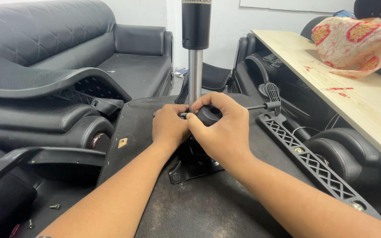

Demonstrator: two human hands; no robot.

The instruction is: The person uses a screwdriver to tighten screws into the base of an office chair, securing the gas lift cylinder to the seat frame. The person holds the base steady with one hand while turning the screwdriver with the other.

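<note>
An upturned office chair seat [208,207] lies in front of me, its black fabric underside facing up. A black metal mechanism plate [186,169] is fixed at its middle. From it a gas lift cylinder [195,75] rises, chrome below and black above. My left hand [169,125] pinches something small at the foot of the cylinder. My right hand [223,128] wraps around a round black knob [209,114] on the mechanism. The two hands touch. A thin lever [265,105] with a black grip sticks out to the right.
A black armrest [314,165] with lattice holes is mounted along the seat's right edge. A black leather sofa [67,39] stands at the left, chair parts [45,83] stacked before it. A wooden table [362,97] with a patterned cloth bag [353,39] is right. Loose screws [54,206] lie bottom left.
</note>
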